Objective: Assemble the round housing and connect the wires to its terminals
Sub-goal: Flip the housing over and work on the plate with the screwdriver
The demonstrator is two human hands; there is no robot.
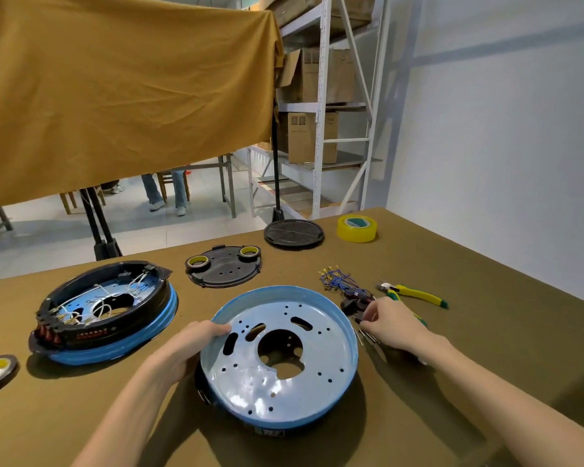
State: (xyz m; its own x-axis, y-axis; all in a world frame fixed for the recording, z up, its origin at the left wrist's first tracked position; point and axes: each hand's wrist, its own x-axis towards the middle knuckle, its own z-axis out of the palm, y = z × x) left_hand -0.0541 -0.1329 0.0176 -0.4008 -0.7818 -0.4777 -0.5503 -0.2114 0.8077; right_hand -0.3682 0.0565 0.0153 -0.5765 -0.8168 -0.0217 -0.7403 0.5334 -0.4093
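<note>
Left hand (186, 345) grips the blue pan (280, 362) by its near-left rim, prob. to steady it betw. both hands, while right hand (390, 326) pinches small black parts (354, 303) just right of it, wires (334, 281) lying beyond.

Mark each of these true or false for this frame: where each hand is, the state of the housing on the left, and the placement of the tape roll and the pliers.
1. The left hand grips the rim of the blue round housing pan. True.
2. The right hand holds the yellow-handled pliers. False: the pliers lie on the table beyond it; the hand reaches into small dark parts beside the bundle of blue wires.
3. The second housing on the left already has white wires inside. True.
4. The yellow tape roll sits inside the pan. False: it stands at the far side of the table.
5. The pan's floor is solid, without holes. False: it has a large central opening and many small holes.
</note>
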